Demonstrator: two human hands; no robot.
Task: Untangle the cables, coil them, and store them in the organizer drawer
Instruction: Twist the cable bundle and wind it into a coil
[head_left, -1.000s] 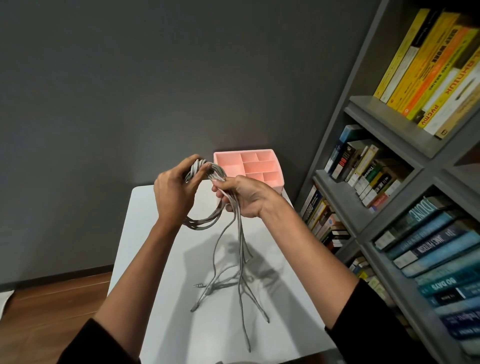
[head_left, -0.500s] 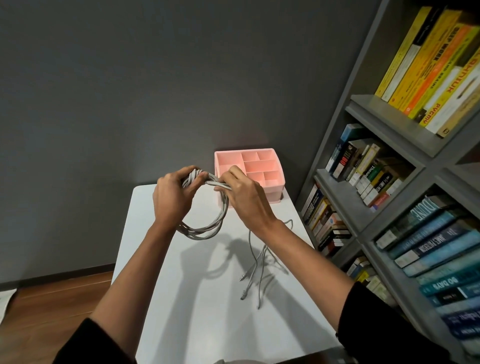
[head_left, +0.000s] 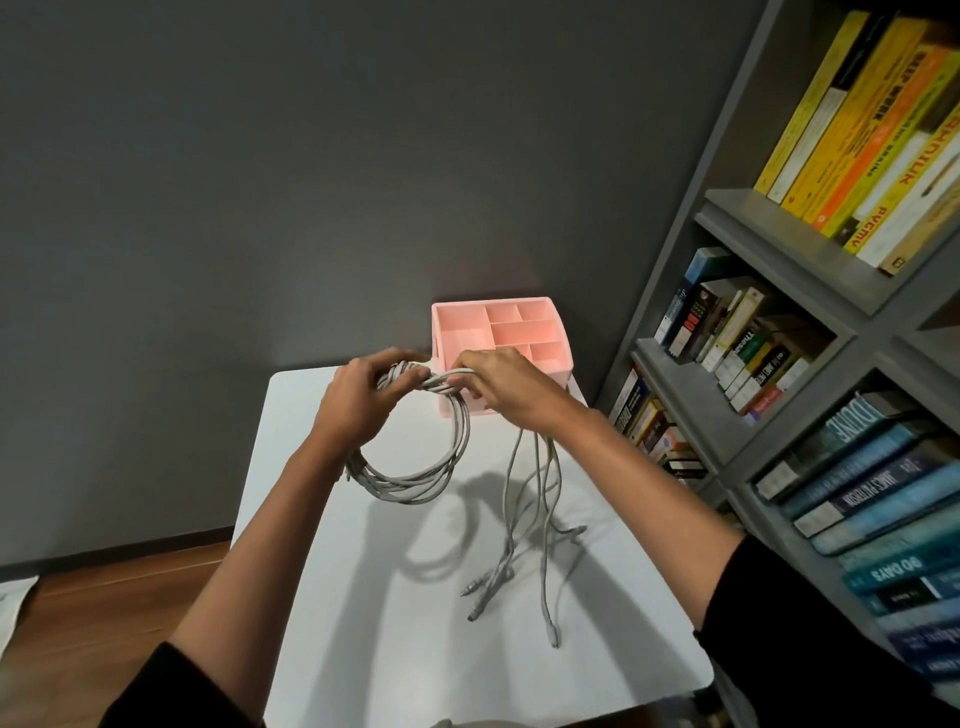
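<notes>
A bundle of grey cables (head_left: 415, 478) is wound into a round coil that hangs above the white table (head_left: 363, 649). My left hand (head_left: 363, 400) grips the coil's top left. My right hand (head_left: 498, 384) grips the strands crossing the coil's top, just beside the left hand. From under my right hand several loose cable tails (head_left: 524, 519) hang down, their plug ends resting on the table. The pink organizer (head_left: 563, 364), with several open compartments, stands at the table's far edge, right behind my hands.
A grey bookshelf (head_left: 779, 260) full of books runs along the right side, close to the table's right edge. A dark grey wall stands behind the table. Wooden floor (head_left: 104, 597) shows at the lower left.
My right hand has carried the loose strands over the top of the coil and round it. The hanging tails swung to the right and are shorter than a second ago.
</notes>
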